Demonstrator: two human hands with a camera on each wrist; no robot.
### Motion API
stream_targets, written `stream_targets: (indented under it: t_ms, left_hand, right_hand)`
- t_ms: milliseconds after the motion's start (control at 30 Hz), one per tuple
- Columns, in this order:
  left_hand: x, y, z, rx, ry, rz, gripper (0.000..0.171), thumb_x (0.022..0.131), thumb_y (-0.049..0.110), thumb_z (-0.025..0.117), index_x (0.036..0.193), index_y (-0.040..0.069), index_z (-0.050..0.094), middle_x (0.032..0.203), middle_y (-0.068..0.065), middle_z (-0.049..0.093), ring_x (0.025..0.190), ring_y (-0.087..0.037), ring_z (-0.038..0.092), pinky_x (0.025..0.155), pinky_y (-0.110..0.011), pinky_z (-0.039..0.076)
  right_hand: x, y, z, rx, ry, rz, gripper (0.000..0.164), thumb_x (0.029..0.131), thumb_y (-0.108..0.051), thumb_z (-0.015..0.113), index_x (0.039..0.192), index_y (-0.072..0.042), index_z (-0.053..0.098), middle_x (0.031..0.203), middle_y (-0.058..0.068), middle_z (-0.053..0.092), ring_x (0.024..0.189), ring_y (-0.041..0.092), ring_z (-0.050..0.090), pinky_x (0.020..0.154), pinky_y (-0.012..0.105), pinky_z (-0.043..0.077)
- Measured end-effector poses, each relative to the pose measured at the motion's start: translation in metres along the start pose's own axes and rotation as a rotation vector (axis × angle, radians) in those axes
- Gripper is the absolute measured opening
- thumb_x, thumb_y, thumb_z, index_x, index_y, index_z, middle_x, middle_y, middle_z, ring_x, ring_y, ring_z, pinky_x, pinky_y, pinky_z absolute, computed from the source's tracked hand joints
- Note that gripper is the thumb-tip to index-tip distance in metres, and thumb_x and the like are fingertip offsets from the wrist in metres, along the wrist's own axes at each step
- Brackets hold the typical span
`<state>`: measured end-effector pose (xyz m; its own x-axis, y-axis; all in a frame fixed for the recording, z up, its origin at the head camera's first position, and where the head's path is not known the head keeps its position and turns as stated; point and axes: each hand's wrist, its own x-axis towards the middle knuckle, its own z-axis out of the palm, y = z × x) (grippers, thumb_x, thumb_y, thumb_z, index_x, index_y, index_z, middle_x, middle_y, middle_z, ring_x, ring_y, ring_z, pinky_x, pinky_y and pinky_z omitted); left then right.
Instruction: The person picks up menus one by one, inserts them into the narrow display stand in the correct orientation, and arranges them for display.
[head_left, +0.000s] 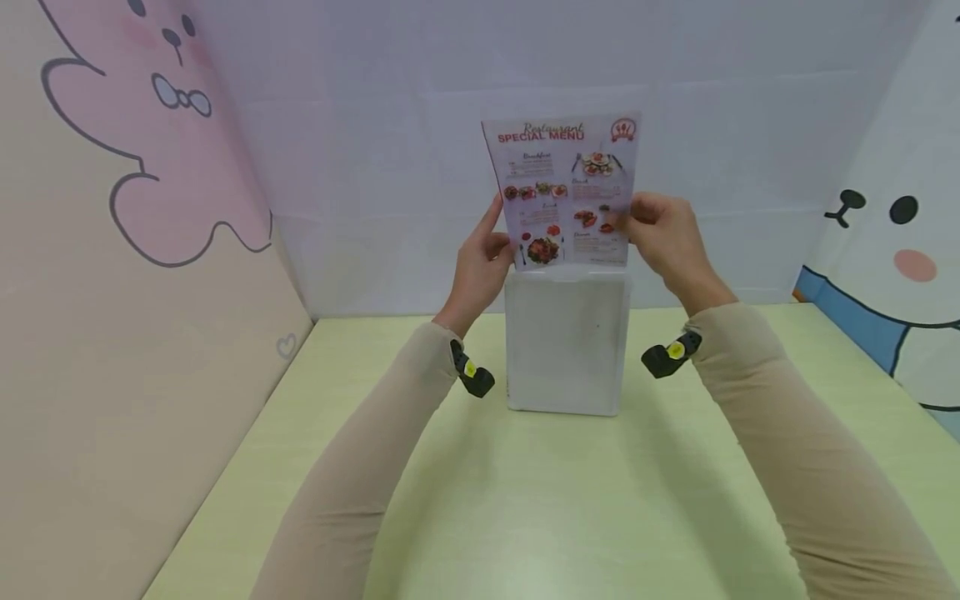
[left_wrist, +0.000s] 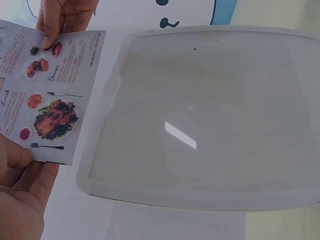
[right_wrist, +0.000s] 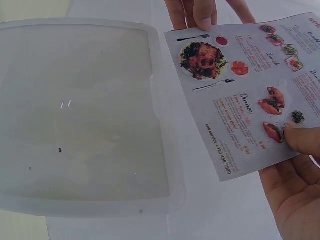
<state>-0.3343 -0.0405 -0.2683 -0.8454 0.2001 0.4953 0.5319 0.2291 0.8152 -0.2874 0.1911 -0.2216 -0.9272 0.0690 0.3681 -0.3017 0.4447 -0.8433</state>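
A printed restaurant menu sheet (head_left: 562,200) is held upright just above a clear display stand (head_left: 567,346) with a pale frame. My left hand (head_left: 482,271) pinches the sheet's lower left edge, thumb in front and fingers behind. At the lower right edge, my right hand (head_left: 667,237) pinches it the same way. The right wrist view shows the menu's bottom edge (right_wrist: 226,170) beside the top rim of the stand (right_wrist: 165,130), with a narrow gap between them. In the left wrist view, light glints off the stand's panel (left_wrist: 240,125).
The stand is on a pale green table (head_left: 525,500). Behind it hangs a white backdrop (head_left: 375,183). A wall with a pink cartoon figure (head_left: 172,167) rises at the left, and a white cartoon face (head_left: 900,250) is at the right.
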Motion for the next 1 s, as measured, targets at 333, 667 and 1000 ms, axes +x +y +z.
stream_targets:
  t_ms: [333, 667, 1000]
  left_hand:
    - [0.0011, -0.001, 0.0027, -0.002, 0.002, -0.041, 0.071, 0.097, 0.002, 0.051, 0.151, 0.038, 0.022, 0.106, -0.015, 0.068, 0.095, -0.02, 0.064, 0.094, -0.033, 0.05]
    - [-0.0002, -0.0032, 0.0036, -0.038, -0.009, -0.066, 0.072, 0.097, 0.0, 0.05, 0.15, 0.041, 0.023, 0.109, -0.015, 0.069, 0.096, -0.021, 0.065, 0.086, -0.029, 0.051]
    - [0.0024, -0.0069, 0.0055, -0.06, -0.024, -0.08, 0.074, 0.096, -0.002, 0.05, 0.151, 0.041, 0.022, 0.113, -0.016, 0.067, 0.1, -0.021, 0.065, 0.092, -0.033, 0.052]
  right_hand:
    - [0.0023, 0.0001, -0.0013, -0.013, -0.015, 0.031, 0.035, 0.096, -0.023, 0.059, 0.124, -0.002, 0.062, 0.125, 0.014, 0.064, 0.099, 0.012, 0.063, 0.097, 0.039, 0.049]
    - [0.0029, 0.0033, -0.001, -0.009, -0.029, 0.032, 0.034, 0.096, -0.022, 0.059, 0.122, -0.001, 0.063, 0.125, 0.015, 0.064, 0.103, 0.019, 0.063, 0.097, 0.041, 0.049]
    - [0.004, 0.0042, -0.0025, -0.027, -0.045, 0.047, 0.034, 0.097, -0.022, 0.057, 0.124, -0.001, 0.062, 0.128, 0.018, 0.062, 0.108, 0.024, 0.061, 0.1, 0.043, 0.046]
